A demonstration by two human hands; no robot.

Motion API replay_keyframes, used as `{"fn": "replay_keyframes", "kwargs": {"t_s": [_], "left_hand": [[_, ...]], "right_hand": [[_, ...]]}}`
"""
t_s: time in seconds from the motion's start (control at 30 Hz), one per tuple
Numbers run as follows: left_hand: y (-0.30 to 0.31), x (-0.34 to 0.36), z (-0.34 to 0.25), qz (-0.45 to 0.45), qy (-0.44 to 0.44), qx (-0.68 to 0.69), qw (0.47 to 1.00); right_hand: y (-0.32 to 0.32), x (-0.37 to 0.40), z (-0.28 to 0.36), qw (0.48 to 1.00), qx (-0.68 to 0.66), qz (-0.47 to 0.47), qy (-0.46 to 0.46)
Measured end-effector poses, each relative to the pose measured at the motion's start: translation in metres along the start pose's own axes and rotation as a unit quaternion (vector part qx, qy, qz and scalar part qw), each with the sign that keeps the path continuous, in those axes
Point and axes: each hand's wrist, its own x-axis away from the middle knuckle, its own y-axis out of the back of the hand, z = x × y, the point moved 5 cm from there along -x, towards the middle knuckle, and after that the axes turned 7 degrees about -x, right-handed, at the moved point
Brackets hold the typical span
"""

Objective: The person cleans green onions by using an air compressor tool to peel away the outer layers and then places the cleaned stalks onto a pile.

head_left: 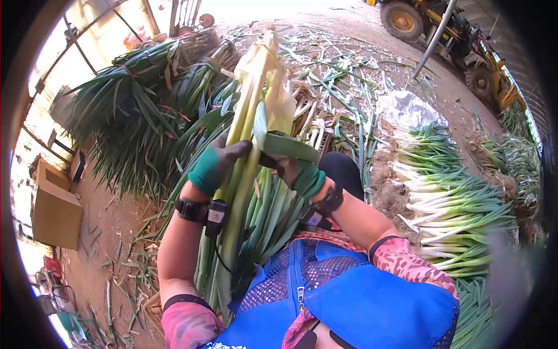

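Observation:
My left hand (216, 166), in a green and black glove, is closed around a long green onion (249, 113) held upright in front of my chest. Its pale root end points away from me, and the leaves hang toward my lap. Close beside it, my gloved right hand (297, 173) is closed on a green leaf (290, 146) that bends across the stalk and sticks out to the right. The fingertips of the right hand are partly hidden behind the leaf. More green onion leaves (264, 212) lie below both hands, against my blue apron (372, 299).
A large heap of untrimmed green onions (139, 110) lies at left. Cleaned green onions (447, 203) are stacked in a row at right, by a silvery sheet (407, 109). Leaf scraps (343, 75) litter the floor. A cardboard box (56, 206) and a yellow loader (442, 29) stand farther off.

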Motion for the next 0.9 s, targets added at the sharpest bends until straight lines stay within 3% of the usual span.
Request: {"fn": "replay_keyframes", "kwargs": {"t_s": [0.07, 0.1, 0.13, 0.17, 0.2, 0.3, 0.33, 0.37, 0.4, 0.43, 0.47, 0.57, 0.67, 0.77, 0.83, 0.9], "left_hand": [[-0.009, 0.004, -0.011, 0.01, 0.06, -0.042, 0.997], [-0.015, 0.005, -0.018, 0.015, 0.087, -0.063, 0.994], [-0.023, 0.01, -0.026, -0.007, 0.04, -0.083, 0.996], [-0.023, 0.013, -0.026, -0.014, 0.059, -0.072, 0.996], [-0.022, 0.017, -0.023, -0.021, 0.083, -0.059, 0.995], [0.013, 0.011, 0.002, -0.075, 0.08, -0.061, 0.992], [0.025, 0.014, -0.001, -0.113, 0.08, -0.058, 0.989], [0.039, 0.017, -0.005, -0.151, 0.078, -0.056, 0.984], [0.06, 0.02, -0.006, -0.18, 0.084, -0.051, 0.979], [0.083, 0.023, -0.005, -0.208, 0.09, -0.047, 0.973], [0.105, 0.025, -0.005, -0.242, 0.084, -0.052, 0.965], [0.2, 0.032, 0.023, -0.333, 0.08, -0.042, 0.939], [0.24, 0.047, 0.019, -0.393, 0.094, 0.002, 0.915], [0.237, 0.047, 0.015, -0.397, 0.09, 0.029, 0.913], [0.219, 0.032, 0.019, -0.351, 0.085, 0.049, 0.931], [0.156, 0.022, -0.007, -0.284, 0.082, -0.034, 0.955]], "right_hand": [[0.008, -0.003, 0.021, 0.973, 0.211, 0.077, 0.057], [0.016, -0.007, 0.028, 0.955, 0.264, 0.075, 0.117], [0.023, -0.011, 0.035, 0.929, 0.318, 0.065, 0.178], [0.031, -0.014, 0.042, 0.898, 0.369, 0.047, 0.237], [0.044, -0.017, 0.046, 0.951, 0.269, 0.003, 0.155], [0.08, -0.018, 0.074, 0.83, 0.498, 0.06, 0.242], [0.101, -0.027, 0.069, 0.931, 0.295, -0.02, 0.214], [0.122, -0.03, 0.064, 0.985, 0.098, -0.038, 0.14], [0.133, -0.03, 0.064, 0.987, -0.114, -0.082, 0.082], [0.125, -0.022, 0.08, 0.952, -0.299, -0.064, -0.014], [0.131, -0.02, 0.092, 0.975, -0.204, -0.078, 0.047], [0.161, -0.019, 0.097, 0.978, -0.164, -0.112, 0.063], [0.178, -0.011, 0.094, 0.979, -0.154, -0.121, 0.053], [0.169, -0.014, 0.087, 0.984, -0.127, -0.115, 0.035], [0.141, -0.021, 0.077, 0.988, -0.107, 0.027, 0.106], [0.115, -0.033, 0.062, 0.995, 0.014, -0.049, 0.089]]}}
